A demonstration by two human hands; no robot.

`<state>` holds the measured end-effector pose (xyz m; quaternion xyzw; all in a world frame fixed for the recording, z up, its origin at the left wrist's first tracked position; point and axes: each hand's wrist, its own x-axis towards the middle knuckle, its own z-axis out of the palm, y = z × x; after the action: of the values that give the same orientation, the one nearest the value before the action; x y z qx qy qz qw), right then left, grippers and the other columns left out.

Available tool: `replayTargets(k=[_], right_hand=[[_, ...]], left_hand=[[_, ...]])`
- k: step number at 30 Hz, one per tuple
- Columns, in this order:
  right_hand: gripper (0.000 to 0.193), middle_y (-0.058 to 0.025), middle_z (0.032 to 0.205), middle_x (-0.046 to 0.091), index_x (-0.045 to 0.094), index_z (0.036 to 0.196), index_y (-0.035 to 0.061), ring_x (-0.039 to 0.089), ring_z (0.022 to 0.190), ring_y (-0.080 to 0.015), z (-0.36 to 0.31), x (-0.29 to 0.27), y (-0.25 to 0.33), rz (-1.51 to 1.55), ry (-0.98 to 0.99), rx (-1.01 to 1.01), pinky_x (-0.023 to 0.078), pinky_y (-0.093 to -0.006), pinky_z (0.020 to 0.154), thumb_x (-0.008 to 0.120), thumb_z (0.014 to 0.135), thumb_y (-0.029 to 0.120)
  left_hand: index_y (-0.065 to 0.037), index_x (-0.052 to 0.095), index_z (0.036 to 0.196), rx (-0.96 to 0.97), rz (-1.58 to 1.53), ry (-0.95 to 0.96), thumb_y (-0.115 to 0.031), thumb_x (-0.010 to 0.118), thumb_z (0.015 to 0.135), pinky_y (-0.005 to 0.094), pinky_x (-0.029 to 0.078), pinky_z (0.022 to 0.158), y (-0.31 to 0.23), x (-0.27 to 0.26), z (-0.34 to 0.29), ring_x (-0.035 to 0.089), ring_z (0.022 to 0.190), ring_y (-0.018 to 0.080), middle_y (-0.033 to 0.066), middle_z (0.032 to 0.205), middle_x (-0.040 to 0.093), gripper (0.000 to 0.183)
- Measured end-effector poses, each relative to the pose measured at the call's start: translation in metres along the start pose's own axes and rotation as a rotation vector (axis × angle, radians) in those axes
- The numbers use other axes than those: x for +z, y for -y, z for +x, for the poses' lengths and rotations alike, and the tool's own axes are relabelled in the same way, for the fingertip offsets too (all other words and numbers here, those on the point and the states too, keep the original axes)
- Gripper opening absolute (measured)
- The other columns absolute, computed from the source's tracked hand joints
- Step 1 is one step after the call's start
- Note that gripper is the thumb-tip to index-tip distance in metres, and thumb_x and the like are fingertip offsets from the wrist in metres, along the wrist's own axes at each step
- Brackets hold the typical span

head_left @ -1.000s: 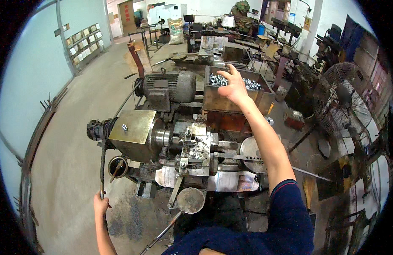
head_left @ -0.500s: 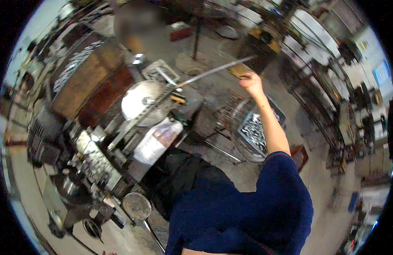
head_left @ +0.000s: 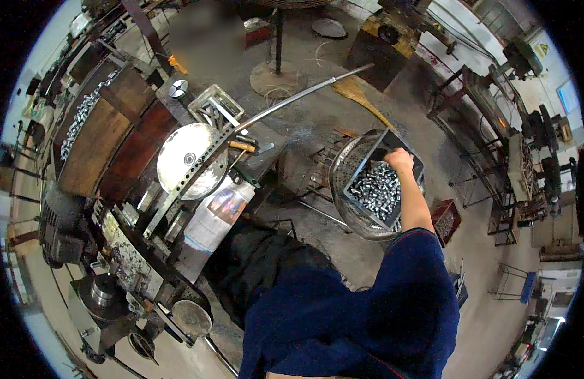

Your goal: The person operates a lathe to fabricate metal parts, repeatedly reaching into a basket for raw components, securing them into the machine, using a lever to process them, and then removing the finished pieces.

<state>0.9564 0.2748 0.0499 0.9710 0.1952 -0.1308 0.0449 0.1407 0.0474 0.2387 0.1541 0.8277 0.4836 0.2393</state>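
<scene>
My right hand (head_left: 399, 159), its fingers curled closed, is over the far right part of a grey rectangular bin (head_left: 366, 165). Whatever it holds, if anything, is hidden by the fingers. Heaped in the near part of the bin are many small shiny metal pieces (head_left: 375, 189). The bin rests tilted in a round perforated metal basket (head_left: 338, 183). Beyond the hand lies a straw broom (head_left: 353, 92), its handle pointing toward the bin. My left hand does not show.
A machine with a round pale plate (head_left: 178, 165) and a long perforated bar (head_left: 207, 158) stands left, the bar reaching over the floor. A hammer (head_left: 243, 146) lies beside the plate, near a printed paper (head_left: 210, 218). A red box (head_left: 445, 221) sits right of the basket.
My right hand has come nearer, from in front of the broom down to the grey bin. The view has shifted slightly, and the broom now shows whole.
</scene>
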Motion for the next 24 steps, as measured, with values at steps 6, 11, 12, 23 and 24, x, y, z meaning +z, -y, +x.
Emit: replayTargets(k=[6, 11, 12, 23, 24], right_hand=[[0.055, -0.0078, 0.132, 0.045, 0.051, 0.123, 0.0097, 0.034, 0.126, -0.0278, -0.021, -0.008, 0.026, -0.057, 0.008, 0.001, 0.029, -0.0492, 0.101, 0.052, 0.075, 0.036], [0.052, -0.0078, 0.123, 0.053, 0.061, 0.109, 0.0084, 0.041, 0.121, -0.0275, -0.035, 0.0, 0.026, -0.134, -0.027, -0.201, 0.033, -0.0453, 0.1, 0.062, 0.068, 0.04], [0.051, -0.0081, 0.122, 0.053, 0.062, 0.108, 0.0089, 0.042, 0.12, -0.0271, -0.032, 0.003, 0.022, -0.167, -0.023, -0.243, 0.034, -0.0447, 0.099, 0.063, 0.067, 0.041], [0.036, -0.0065, 0.113, 0.057, 0.068, 0.095, 0.0152, 0.048, 0.111, -0.0272, -0.019, 0.002, 0.019, -0.297, -0.031, -0.519, 0.041, -0.0417, 0.091, 0.059, 0.062, 0.029], [0.038, -0.0072, 0.112, 0.057, 0.067, 0.097, 0.0137, 0.049, 0.111, -0.0278, -0.018, 0.006, 0.02, -0.269, -0.063, -0.508, 0.042, -0.0417, 0.091, 0.059, 0.063, 0.029]], left_hand=[[-0.003, 0.047, 0.123, 0.079, 0.005, 0.023, -0.026, 0.053, 0.085, 0.0418, 0.044, 0.086, 0.037, -0.026, 0.024, 0.056, 0.09, 0.0283, 0.018, 0.105, 0.056, 0.045], [-0.003, 0.05, 0.121, 0.149, 0.032, 0.063, -0.026, 0.054, 0.084, 0.0419, 0.044, 0.086, 0.071, -0.046, 0.049, 0.056, 0.091, 0.0288, 0.0187, 0.106, 0.056, 0.044], [-0.003, 0.05, 0.12, 0.184, 0.041, 0.081, -0.027, 0.054, 0.084, 0.0419, 0.044, 0.086, 0.077, -0.051, 0.056, 0.056, 0.092, 0.029, 0.0188, 0.107, 0.056, 0.043], [-0.003, 0.052, 0.109, -0.038, -0.086, 0.025, -0.025, 0.06, 0.082, 0.0348, 0.046, 0.068, 0.12, -0.073, 0.123, 0.054, 0.07, 0.022, 0.0097, 0.08, 0.055, 0.036], [-0.003, 0.052, 0.108, -0.07, -0.116, 0.018, -0.025, 0.06, 0.082, 0.0339, 0.046, 0.066, 0.124, -0.077, 0.13, 0.054, 0.067, 0.021, 0.0085, 0.076, 0.054, 0.036]])
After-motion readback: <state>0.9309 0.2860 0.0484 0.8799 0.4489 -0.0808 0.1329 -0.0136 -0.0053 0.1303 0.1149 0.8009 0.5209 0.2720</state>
